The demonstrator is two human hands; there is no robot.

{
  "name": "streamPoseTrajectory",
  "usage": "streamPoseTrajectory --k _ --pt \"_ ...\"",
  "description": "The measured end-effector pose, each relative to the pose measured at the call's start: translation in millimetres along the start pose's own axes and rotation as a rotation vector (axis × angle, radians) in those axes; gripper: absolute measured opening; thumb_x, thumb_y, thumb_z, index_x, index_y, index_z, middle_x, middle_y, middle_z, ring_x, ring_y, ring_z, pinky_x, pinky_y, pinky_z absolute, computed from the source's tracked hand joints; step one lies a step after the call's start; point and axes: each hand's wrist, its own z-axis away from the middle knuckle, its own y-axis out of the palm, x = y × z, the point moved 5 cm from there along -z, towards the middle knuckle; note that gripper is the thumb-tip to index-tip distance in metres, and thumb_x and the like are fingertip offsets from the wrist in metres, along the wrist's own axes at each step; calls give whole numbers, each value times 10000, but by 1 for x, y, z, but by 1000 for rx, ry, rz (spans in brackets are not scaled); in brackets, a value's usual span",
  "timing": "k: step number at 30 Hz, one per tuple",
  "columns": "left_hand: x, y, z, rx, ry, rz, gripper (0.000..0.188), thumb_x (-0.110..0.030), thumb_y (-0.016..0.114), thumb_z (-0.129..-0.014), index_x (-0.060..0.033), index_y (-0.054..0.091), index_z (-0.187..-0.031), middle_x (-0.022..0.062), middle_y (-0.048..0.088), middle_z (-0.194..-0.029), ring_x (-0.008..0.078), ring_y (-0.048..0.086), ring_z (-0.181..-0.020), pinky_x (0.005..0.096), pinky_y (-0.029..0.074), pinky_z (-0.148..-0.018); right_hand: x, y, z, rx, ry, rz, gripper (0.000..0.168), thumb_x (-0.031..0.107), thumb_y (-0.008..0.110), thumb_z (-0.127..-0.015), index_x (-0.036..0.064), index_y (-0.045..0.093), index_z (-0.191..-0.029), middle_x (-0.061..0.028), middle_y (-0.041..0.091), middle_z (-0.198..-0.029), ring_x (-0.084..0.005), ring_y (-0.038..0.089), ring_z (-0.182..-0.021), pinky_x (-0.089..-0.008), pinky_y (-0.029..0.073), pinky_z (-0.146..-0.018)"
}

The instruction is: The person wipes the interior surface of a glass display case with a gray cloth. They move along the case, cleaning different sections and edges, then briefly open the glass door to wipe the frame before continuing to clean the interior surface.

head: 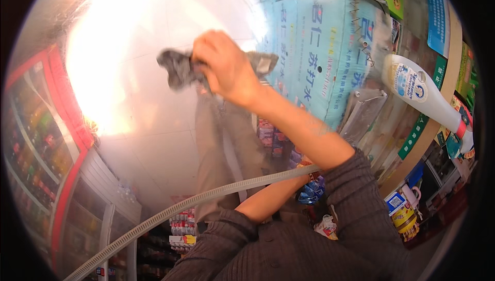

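My right hand point(222, 62) grips a crumpled dark grey cloth point(180, 68) at upper centre, over a transparent pane edged by a ribbed grey strip point(232, 187). The cloth is blurred and sticks out on both sides of my fist; a paler end lies toward the blue packs. Whether it touches the pane I cannot tell. My left forearm point(272, 197) crosses low in front of my body toward the right, a beaded bracelet point(315, 173) at its wrist. The left hand is hidden by my right sleeve. Trousers and floor show through the pane.
Blue shrink-wrapped packs point(321, 48) bearing writing stand at upper right. A white cleaner bottle point(425, 95) with a red collar lies across the glass counter point(410, 99) in this view. Red-framed shelving point(64, 99) with goods is at left. Strong glare covers the upper left.
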Motion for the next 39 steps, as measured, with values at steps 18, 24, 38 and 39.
streamPoseTrajectory --k 18,24,38,39 --pt "9 -4 4 -110 2 -18 535 -440 673 -800 -35 603 -1143 172 652 -951 361 623 -867 453 514 -751 -48 -14 -43 -194 -24 201 204 -3 683 -694 48 571 -857 -119 553 -898 -336 547 -889 -412 460 -724" --pt "3 -29 3 -143 24 -89 474 -422 692 -778 -36 644 -1049 150 663 -908 357 632 -846 464 515 -744 -94 -39 -73 3 -58 827 207 37 683 -703 107 646 -895 -50 577 -938 -249 573 -925 -368 494 -762" --pt "23 -11 4 -125 -195 481 283 -270 643 -803 -46 643 -977 140 654 -849 375 625 -791 463 502 -698 -103 -75 -78 -6 348 702 154 139 684 -794 76 641 -929 -103 598 -971 -331 587 -949 -458 487 -755" --pt "20 -14 3 -163 -252 594 265 -250 630 -810 -47 641 -979 138 654 -832 379 625 -775 466 501 -692 -100 -63 -80 -4 268 675 145 118 668 -799 79 641 -936 -103 593 -956 -330 588 -936 -449 493 -761"
